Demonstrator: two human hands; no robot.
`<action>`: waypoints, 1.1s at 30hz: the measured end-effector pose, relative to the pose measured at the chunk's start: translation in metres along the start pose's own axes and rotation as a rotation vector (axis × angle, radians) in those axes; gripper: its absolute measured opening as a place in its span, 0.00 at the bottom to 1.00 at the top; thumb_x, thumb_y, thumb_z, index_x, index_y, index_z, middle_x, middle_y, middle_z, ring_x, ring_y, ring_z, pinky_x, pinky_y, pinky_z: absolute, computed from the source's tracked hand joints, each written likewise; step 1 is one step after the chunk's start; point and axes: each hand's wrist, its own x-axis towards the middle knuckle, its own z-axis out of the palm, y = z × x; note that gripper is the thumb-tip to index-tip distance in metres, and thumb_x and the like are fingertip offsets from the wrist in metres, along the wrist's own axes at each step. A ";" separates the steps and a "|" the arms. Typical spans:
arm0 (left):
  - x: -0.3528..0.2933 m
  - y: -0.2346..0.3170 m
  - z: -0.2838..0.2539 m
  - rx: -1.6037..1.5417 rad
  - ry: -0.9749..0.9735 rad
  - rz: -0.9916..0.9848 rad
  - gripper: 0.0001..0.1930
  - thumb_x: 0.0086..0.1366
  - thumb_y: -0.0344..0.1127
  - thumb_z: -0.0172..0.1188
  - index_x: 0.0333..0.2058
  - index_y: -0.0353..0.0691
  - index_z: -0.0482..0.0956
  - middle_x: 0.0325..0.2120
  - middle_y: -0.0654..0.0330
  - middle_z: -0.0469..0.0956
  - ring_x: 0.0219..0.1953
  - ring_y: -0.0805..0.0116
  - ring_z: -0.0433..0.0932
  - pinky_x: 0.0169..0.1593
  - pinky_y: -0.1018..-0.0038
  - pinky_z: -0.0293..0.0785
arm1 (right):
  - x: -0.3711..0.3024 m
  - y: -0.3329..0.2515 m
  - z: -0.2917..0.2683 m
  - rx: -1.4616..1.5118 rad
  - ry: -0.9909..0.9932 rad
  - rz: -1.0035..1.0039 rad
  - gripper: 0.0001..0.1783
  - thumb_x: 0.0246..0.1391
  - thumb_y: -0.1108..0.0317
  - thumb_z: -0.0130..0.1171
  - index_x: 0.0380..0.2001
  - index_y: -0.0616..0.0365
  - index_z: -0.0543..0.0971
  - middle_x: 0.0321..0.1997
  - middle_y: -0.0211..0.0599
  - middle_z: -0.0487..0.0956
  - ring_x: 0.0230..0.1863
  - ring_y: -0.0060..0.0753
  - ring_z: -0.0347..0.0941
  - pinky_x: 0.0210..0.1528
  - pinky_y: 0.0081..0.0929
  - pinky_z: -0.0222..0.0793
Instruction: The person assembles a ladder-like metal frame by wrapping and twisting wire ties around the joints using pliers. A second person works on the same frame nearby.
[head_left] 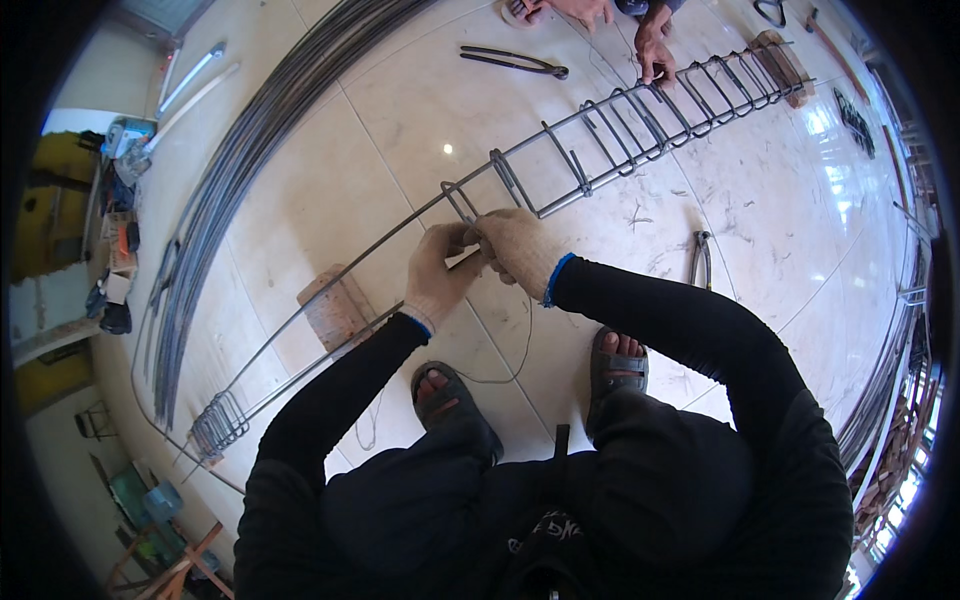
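Cream-knit left hand (440, 278) meets right hand (522, 250) at squared metal hoops (503, 168).

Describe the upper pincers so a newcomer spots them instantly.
Find the long steel cage running diagonally across the tiled floor. On its far side, left of the co-worker's hand at the cage, lie dark pincers. The other pair lies on the near side, by the person's right forearm.

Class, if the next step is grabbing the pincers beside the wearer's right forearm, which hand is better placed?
Right, probably: the right hand is nearer the pincers, which lie on its side; the left hand is farther off. Both are at the metal frame.
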 end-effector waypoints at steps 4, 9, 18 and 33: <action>0.029 -0.005 -0.013 0.062 -0.159 -0.060 0.12 0.67 0.32 0.69 0.46 0.33 0.86 0.39 0.53 0.87 0.45 0.64 0.86 0.49 0.71 0.81 | -0.004 0.007 -0.006 -0.570 -0.012 -0.440 0.17 0.71 0.63 0.49 0.42 0.63 0.83 0.33 0.39 0.80 0.29 0.30 0.78 0.27 0.27 0.73; 0.023 0.004 -0.013 -0.147 -0.121 -0.356 0.12 0.72 0.33 0.66 0.48 0.31 0.86 0.38 0.55 0.89 0.43 0.68 0.86 0.49 0.72 0.81 | -0.008 0.010 -0.009 0.264 0.063 0.082 0.19 0.74 0.56 0.52 0.43 0.62 0.82 0.36 0.35 0.79 0.25 0.25 0.75 0.27 0.29 0.74; 0.019 -0.019 0.005 -0.376 -0.051 -0.407 0.11 0.77 0.30 0.60 0.52 0.31 0.83 0.43 0.56 0.87 0.45 0.67 0.85 0.52 0.72 0.82 | -0.012 0.055 0.019 0.255 0.045 0.085 0.22 0.71 0.53 0.58 0.48 0.64 0.81 0.40 0.36 0.81 0.33 0.26 0.75 0.36 0.26 0.75; -0.007 -0.008 -0.017 0.327 -0.090 0.431 0.10 0.61 0.27 0.69 0.42 0.43 0.90 0.38 0.54 0.88 0.41 0.52 0.86 0.47 0.62 0.82 | 0.027 0.004 -0.007 -1.362 0.017 -0.456 0.12 0.60 0.64 0.61 0.37 0.56 0.90 0.37 0.47 0.87 0.44 0.54 0.86 0.47 0.50 0.81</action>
